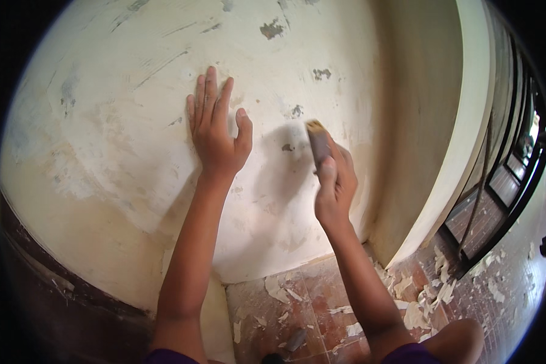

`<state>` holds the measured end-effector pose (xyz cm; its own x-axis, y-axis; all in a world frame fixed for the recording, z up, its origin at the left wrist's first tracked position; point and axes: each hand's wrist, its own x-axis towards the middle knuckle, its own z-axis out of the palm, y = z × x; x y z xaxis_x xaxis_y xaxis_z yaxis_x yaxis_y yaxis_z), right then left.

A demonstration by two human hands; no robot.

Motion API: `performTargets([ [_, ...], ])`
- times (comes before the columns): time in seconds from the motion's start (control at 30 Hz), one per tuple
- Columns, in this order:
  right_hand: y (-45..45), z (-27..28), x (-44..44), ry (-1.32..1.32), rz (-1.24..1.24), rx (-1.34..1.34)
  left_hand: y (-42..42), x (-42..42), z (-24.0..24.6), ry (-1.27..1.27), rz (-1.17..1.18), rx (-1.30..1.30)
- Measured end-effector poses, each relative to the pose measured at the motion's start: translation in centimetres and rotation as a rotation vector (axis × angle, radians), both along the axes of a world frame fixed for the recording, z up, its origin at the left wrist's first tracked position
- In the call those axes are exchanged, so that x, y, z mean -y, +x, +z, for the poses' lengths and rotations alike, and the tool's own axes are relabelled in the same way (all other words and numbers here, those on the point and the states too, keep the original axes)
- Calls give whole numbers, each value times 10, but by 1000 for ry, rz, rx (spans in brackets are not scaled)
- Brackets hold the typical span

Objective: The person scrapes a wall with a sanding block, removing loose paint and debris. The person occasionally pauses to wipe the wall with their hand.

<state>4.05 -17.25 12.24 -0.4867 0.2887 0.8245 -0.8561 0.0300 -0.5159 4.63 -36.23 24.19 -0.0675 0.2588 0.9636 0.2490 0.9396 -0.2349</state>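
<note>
My left hand (219,132) lies with its palm against the off-white wall (132,113), fingers spread and pointing up. It holds nothing. To its right, my right hand (336,182) grips a small block-like tool (318,141) with a grey face and a tan, rough upper end. Blur hides whether it is a sanding block or a brush. The tool is held close to the wall, but I cannot tell whether it touches. Just left of it, a dark chipped spot (288,147) shows in the wall. A larger bare patch (271,29) is higher up.
Peeled paint flakes (416,314) litter the reddish tiled floor (314,291). A small dark piece (295,340) lies near my feet. A wall corner projects on the right, with its pale edge (455,150) beside a dark-framed panel (482,218). A dark ledge (68,291) runs along the lower left.
</note>
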Motion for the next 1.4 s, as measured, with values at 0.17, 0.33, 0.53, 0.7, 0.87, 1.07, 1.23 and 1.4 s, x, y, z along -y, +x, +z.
performTargets([
  [0.17,-23,99,20,156,-132,-267,13,17,16,-22,-299,-6],
  [0.33,-18,118,56,402,-222,-598,32,30,44,287,-549,-238],
  [0.53,-20,121,86,235,-484,-451,60,50,74,647,-644,-384],
  [0.7,-16,128,87,312,-468,-841,81,65,83,704,-665,-363],
  [0.87,-19,141,81,55,-461,-291,95,65,88,626,-525,-308],
  [1.07,-21,135,87,361,-447,-666,99,53,94,952,-662,-109],
  [1.23,-23,140,84,225,-491,-507,101,39,96,1024,-594,-7],
  [1.4,-18,149,74,268,-499,-523,99,30,99,949,-596,16],
])
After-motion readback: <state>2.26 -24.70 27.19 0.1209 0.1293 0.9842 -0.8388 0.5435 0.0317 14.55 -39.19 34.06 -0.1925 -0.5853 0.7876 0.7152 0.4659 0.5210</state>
